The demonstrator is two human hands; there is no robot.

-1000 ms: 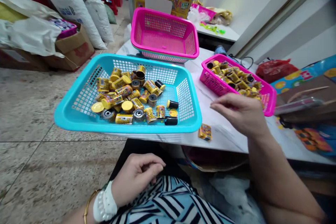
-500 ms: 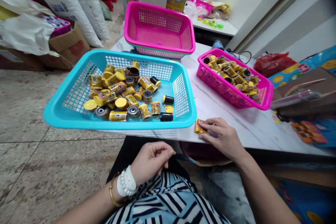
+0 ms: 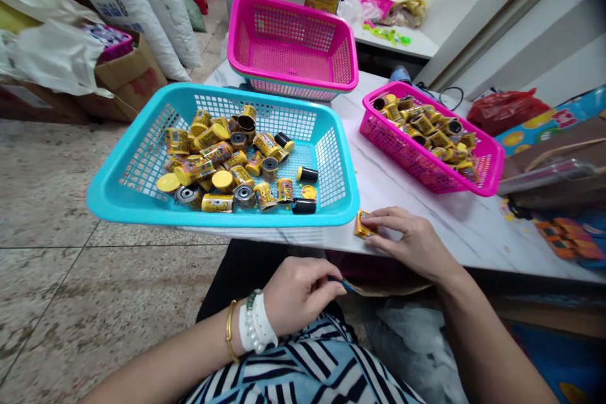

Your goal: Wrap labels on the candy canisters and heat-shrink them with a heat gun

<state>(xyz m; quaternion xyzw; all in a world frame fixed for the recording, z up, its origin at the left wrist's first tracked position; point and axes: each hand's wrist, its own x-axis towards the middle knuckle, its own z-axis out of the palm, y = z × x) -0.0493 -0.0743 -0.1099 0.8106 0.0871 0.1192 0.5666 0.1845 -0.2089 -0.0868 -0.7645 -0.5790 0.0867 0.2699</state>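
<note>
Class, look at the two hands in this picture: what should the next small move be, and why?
Probably a close of the right hand on the small yellow box, then a short move toward the left hand. The right fingers touch the box at the table's near edge, while the left hand is close by with nothing visible in it.

A striped top [image 3: 307, 379], gold bangle [image 3: 230, 332], beaded bracelet [image 3: 251, 326] and white wristband [image 3: 266, 323] show, with seemingly black trousers [image 3: 242, 270].
</note>
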